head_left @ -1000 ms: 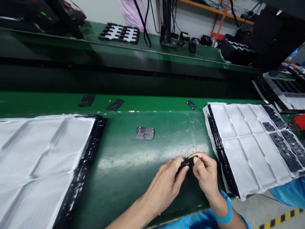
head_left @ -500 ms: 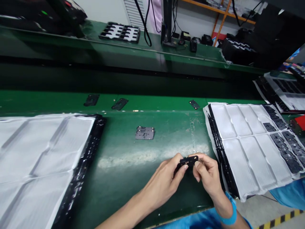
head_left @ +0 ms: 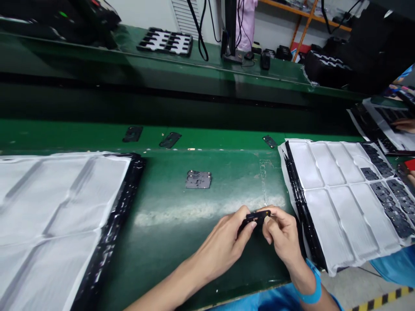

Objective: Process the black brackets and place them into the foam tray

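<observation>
A small black plastic part [head_left: 259, 217] is held edge-on above the green bench, between my two hands. My left hand [head_left: 231, 233] pinches its left end with thumb and fingers. At the other end, my right hand [head_left: 281, 231] grips it, with the thumb on the near side and a blue band around the wrist. The fingers hide some of the part. Beyond my hands, a flat dark grey plate [head_left: 198, 179] with small cut-outs lies on the bench.
Trays lined with white sheet stand left [head_left: 65, 207] and right [head_left: 343, 216]; the right one carries several dark parts [head_left: 389, 203]. Thin dark pieces [head_left: 132, 134] lie on a green strip [head_left: 220, 140] behind. Another person's hand [head_left: 405, 125] shows far right.
The dark pieces on the green strip have slid slightly to the right. Another person's hand has come into view at the far right. My hands keep nearly the same hold.
</observation>
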Demonstrator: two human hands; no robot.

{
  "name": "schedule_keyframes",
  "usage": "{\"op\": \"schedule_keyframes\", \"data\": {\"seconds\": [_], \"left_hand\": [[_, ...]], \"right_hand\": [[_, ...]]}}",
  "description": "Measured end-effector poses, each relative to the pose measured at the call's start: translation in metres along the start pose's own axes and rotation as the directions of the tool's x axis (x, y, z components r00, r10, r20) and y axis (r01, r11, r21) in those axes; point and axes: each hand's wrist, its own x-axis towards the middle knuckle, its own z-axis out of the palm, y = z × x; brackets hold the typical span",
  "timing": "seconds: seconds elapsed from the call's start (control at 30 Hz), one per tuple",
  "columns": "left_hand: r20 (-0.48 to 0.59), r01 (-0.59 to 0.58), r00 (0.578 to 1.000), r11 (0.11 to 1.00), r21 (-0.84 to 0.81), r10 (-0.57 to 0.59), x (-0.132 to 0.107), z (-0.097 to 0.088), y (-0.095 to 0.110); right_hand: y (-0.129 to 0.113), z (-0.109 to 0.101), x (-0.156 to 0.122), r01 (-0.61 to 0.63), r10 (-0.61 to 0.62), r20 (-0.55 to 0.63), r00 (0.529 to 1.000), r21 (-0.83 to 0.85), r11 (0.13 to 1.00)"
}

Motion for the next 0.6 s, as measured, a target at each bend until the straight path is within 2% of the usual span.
{"op": "schedule_keyframes", "data": {"seconds": [0.13, 0.27, 0.43, 0.6], "left_hand": [[0.024, 0.034, 0.999, 0.999, -0.024, -0.033, -0.002, -0.005, 0.002], [0.055, 0.066, 0.997, 0.989, -0.130, -0.059, -0.005, -0.010, 0.004], [-0.020, 0.074, 0.996, 0.943, -0.324, -0.085, -0.004, -0.002, -0.001], [-0.088, 0.062, 0.991, 0.916, -0.396, -0.105, -0.001, 0.006, -0.007]], "right_hand": [[0.000, -0.004, -0.001, 0.002, -0.003, 0.080, 0.997, 0.006, 1.000], [-0.005, -0.003, -0.001, 0.013, -0.012, 0.038, 0.999, -0.024, 1.000], [-0.009, 0.003, -0.005, 0.089, -0.088, 0.046, 0.995, -0.007, 0.996], [-0.004, 0.007, -0.010, 0.202, -0.201, 0.033, 0.979, -0.038, 0.979]]}}
